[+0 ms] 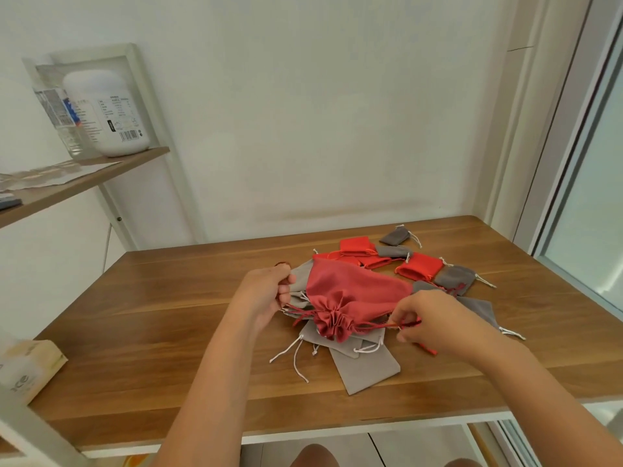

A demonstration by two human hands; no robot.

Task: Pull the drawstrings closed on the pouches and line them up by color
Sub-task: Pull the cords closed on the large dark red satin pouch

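A large dusty-red satin pouch [350,288] lies over a heap of pouches on the wooden table [151,318], its mouth gathered into a ruffle [333,321]. My left hand [266,294] grips the red drawstring on the pouch's left side. My right hand [435,328] pinches the red drawstring on the right, and both cords run taut from the ruffle. Several small bright-red pouches [419,266] and small dark-grey pouches [453,278] lie behind. Light-grey pouches with white cords [367,369] sit underneath, partly hidden.
A tissue pack [30,369] sits at the table's left front corner. A shelf [84,180] at upper left carries a white tub [108,116] and papers. A window frame [573,183] runs along the right, and the table's front edge is near my arms.
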